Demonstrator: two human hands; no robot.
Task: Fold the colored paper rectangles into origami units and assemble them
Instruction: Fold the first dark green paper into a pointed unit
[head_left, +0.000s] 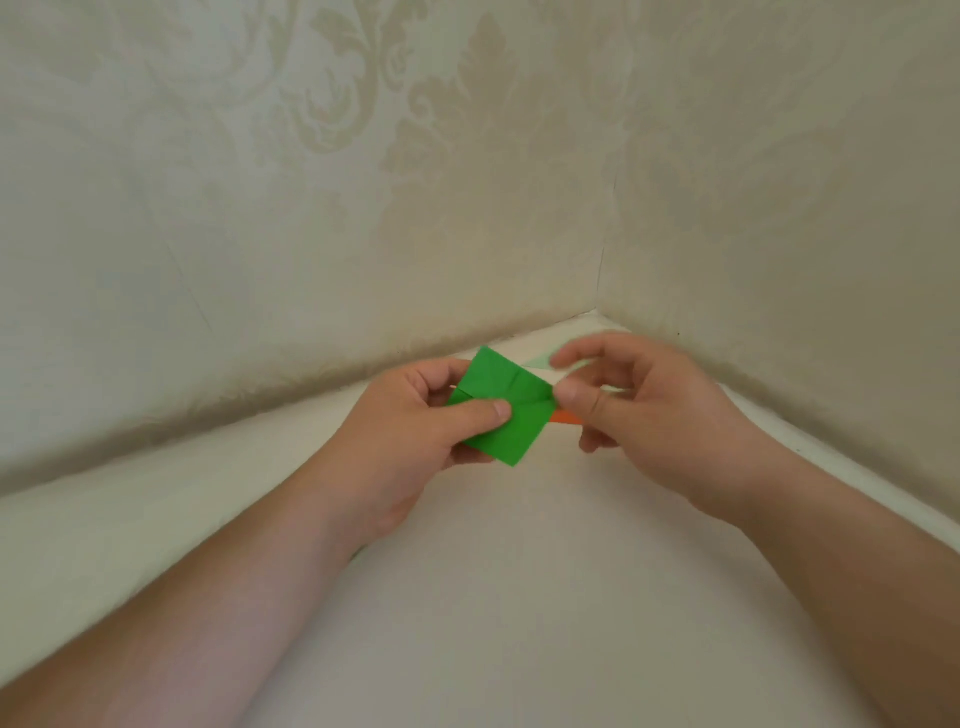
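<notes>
A folded green paper unit (506, 410), square and creased, is held above the white table. My left hand (415, 441) grips its left side, thumb on top and fingers underneath. My right hand (639, 410) pinches the unit's right corner with the thumb; its forefinger is lifted and blurred. An orange paper piece (566, 417) shows just below the right thumb, mostly hidden. A pale green paper (540, 360) lies on the table behind the hands, partly covered.
The white table (493, 597) fits into a corner between two patterned beige walls (363, 182). The walls meet just behind the hands, to the right of centre.
</notes>
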